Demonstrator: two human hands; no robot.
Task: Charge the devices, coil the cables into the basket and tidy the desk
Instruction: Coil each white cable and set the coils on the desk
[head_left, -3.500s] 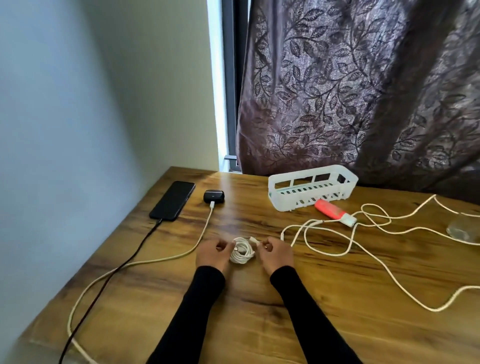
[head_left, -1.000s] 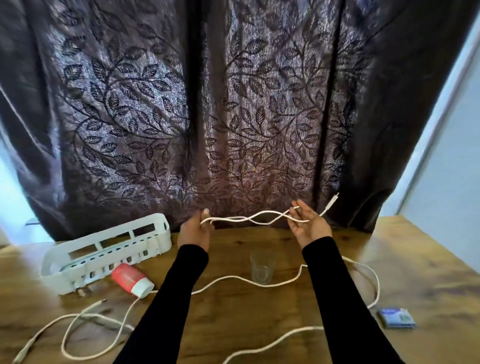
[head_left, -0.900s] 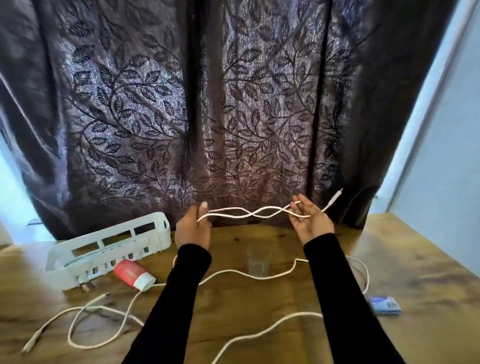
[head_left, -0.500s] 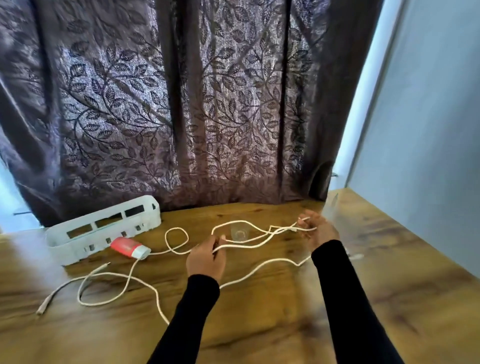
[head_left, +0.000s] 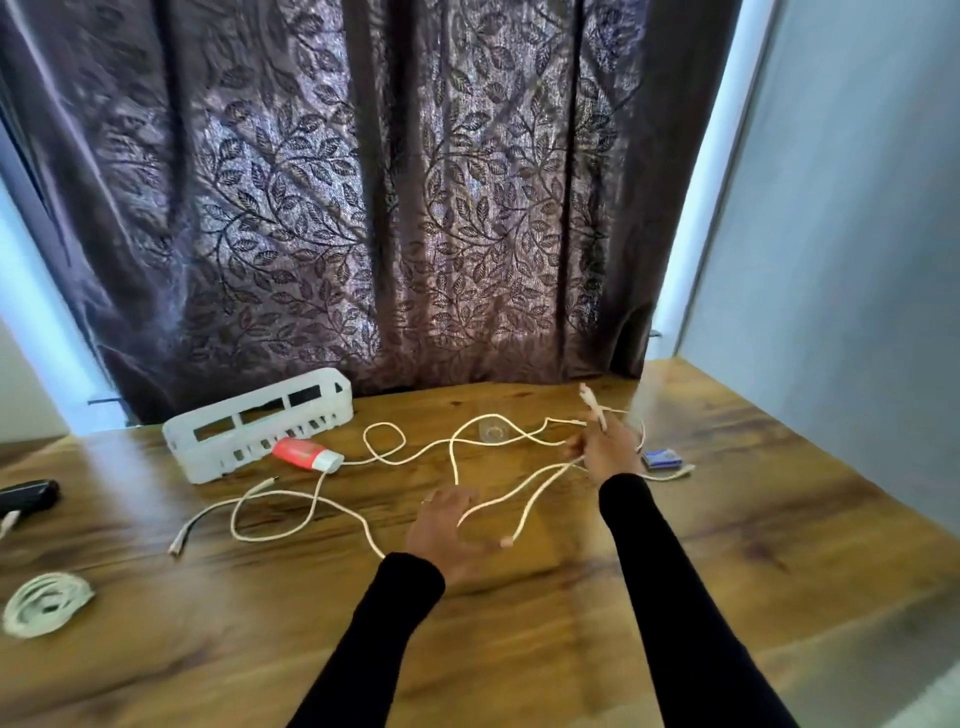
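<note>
While one cable is already wound into a neat coil (head_left: 47, 603) at the near-left corner of the desk (head_left: 519, 649), it lies on the wood well apart from the basket (head_left: 260, 423) and not inside it, so that step looks only half done. A black device (head_left: 28, 496) shows to the left of the basket with a plug end near it; whether it is charging I cannot tell. The long white cable (head_left: 452, 457) sprawls loose in several loops to the right of the basket and in front of it, so most of the coiling is, by my judgement, not yet done. A red tube (head_left: 306, 453) touches the basket's front wall, a clear glass (head_left: 493, 431) stands to the right of the basket among the loops, and a small blue packet (head_left: 662, 458) lies farther right, all apparently waiting to be tidied.

Farthest from the basket, the right hand (head_left: 605, 447) is closed around one end of the long cable, its plug sticking up above the fingers. Nearer the basket, the left hand (head_left: 447, 530) hovers low with spread fingers, gripping nothing, a strand of the cable running just beside its fingertips.
</note>
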